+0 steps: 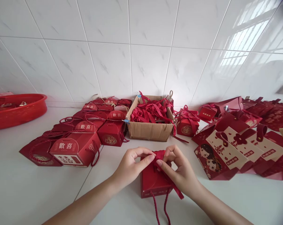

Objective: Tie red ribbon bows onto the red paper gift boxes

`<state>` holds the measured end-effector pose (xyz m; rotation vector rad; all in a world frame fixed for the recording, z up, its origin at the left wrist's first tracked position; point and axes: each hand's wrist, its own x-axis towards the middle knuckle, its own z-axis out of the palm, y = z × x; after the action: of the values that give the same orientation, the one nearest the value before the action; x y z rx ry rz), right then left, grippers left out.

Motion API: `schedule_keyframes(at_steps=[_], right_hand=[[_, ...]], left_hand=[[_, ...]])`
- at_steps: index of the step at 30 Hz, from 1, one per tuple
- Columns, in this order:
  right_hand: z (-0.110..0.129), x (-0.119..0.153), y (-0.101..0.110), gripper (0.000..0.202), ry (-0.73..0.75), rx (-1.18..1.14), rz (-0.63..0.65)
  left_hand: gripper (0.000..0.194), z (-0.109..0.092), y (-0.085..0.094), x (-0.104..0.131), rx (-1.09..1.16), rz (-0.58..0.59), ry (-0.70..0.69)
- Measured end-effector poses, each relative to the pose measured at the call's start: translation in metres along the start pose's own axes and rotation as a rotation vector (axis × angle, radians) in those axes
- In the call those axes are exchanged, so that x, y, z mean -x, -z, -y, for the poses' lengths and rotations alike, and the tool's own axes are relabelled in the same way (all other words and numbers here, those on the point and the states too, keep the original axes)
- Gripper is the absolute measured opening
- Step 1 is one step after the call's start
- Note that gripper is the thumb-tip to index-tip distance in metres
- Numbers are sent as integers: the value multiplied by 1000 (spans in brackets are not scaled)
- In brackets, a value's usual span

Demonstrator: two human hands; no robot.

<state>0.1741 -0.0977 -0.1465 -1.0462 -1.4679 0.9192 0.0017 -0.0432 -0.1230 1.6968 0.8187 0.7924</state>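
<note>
A small red gift box (153,181) stands on the white surface in front of me, with two twisted red cords hanging toward me. Red ribbon (159,154) is gathered at its top, and one ribbon end trails down the right side. My left hand (134,162) pinches the ribbon between thumb and index finger at the left. From the right, my right hand (179,167) has its thumb and fingers closed on the same ribbon. The two hands are close together above the box.
Behind the box is a cardboard box (148,131) of red ribbons. Rows of red boxes (75,148) stand at left, beyond them a red basin (35,109). A ribboned box (187,125) and several red and cream gift bags (228,153) stand at right, near the tiled wall (150,68).
</note>
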Motion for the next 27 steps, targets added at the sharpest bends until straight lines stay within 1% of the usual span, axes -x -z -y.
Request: schedule_keyframes(at_steps=[4, 7, 9, 12, 14, 17, 21, 23, 25, 27], right_hand=[[1, 2, 2, 14, 13, 67, -1], [4, 3, 2, 13, 17, 129, -28], [5, 4, 1, 12, 65, 197, -67], [4, 4, 2, 10, 181, 319, -126], [2, 3, 3, 10, 235, 354, -137], [0, 2, 5, 14, 261, 381, -126], [1, 4, 7, 16, 244, 515, -86], [1, 5, 8, 16, 217, 549, -75], [1, 6, 8, 14, 168, 533, -87], [3, 6, 8, 14, 86, 463, -99]], left_hand=[[13, 2, -1, 1, -28, 19, -24], [10, 2, -3, 1, -102, -14, -64], [9, 4, -4, 1, -160, -44, -106], [9, 9, -3, 2, -232, -74, -149], [8, 11, -2, 3, -254, -81, -152], [7, 13, -3, 3, -261, -88, -136], [5, 12, -4, 2, -276, -126, -139], [4, 10, -3, 2, -293, -119, -139], [4, 8, -1, 1, -310, -92, -147], [5, 6, 2, 1, -304, -65, -165]])
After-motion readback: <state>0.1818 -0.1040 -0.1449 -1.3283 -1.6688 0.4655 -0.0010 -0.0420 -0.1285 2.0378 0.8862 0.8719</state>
